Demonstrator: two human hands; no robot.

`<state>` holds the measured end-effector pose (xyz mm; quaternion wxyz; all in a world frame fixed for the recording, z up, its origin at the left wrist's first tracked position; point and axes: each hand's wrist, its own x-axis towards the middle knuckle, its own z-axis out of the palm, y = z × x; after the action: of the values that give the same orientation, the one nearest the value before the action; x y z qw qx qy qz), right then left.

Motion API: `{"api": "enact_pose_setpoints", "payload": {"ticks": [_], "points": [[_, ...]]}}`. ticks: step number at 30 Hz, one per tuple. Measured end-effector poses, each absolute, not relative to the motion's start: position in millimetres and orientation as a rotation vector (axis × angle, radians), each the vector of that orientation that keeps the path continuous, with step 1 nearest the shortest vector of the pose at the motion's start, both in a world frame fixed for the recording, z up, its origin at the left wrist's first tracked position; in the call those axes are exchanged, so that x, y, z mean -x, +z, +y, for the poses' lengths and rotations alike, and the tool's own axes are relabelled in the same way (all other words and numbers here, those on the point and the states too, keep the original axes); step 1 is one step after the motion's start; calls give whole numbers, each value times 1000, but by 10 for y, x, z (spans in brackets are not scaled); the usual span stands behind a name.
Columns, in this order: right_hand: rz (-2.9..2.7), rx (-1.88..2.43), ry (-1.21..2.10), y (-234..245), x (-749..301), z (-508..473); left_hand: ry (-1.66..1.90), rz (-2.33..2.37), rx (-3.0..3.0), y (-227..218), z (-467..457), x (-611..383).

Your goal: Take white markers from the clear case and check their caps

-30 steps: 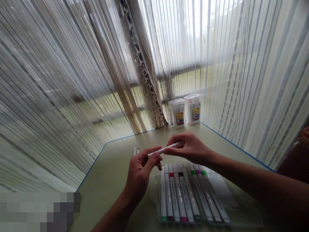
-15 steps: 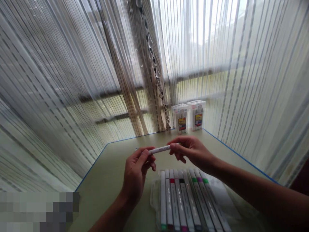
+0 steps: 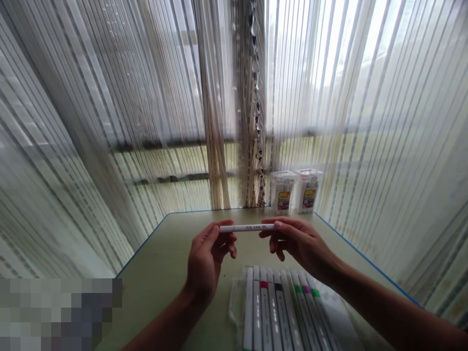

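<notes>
A white marker (image 3: 248, 227) with dark printing on its barrel is held level above the table, one end in each hand. My left hand (image 3: 206, 253) pinches its left end between thumb and fingers. At the right end, my right hand (image 3: 296, 239) grips it the same way, hiding that tip. Below the hands lies a clear plastic case (image 3: 237, 302) with several white markers (image 3: 272, 312) side by side in it. Some of these have red, black, green or purple bands.
Two clear boxes of markers, a left one (image 3: 282, 192) and a right one (image 3: 308, 191), stand upright at the table's far edge. The pale green table (image 3: 157, 273) has a blue rim. String curtains (image 3: 146, 97) hang in front of a window behind it.
The marker has gone from slightly tilted to level, and more of its left end shows. My right hand has shifted a little right and down in view. The camera view has also turned.
</notes>
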<state>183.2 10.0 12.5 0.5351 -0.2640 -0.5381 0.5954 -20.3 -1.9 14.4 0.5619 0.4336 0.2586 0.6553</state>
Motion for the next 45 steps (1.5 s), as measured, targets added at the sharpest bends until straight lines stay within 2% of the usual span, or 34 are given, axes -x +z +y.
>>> {"api": "enact_pose_setpoints", "payload": {"ticks": [18,39,45], "points": [[-1132,659,1467,49,-1817,195,1246,368,-1129,211,-203,178],[-1075,621,1491,82,-1807,176,1305,430,-1162,196,-152,208],[-1124,611,1409,72,-1824,154,1377,532,-1124,219,-126,192]]}}
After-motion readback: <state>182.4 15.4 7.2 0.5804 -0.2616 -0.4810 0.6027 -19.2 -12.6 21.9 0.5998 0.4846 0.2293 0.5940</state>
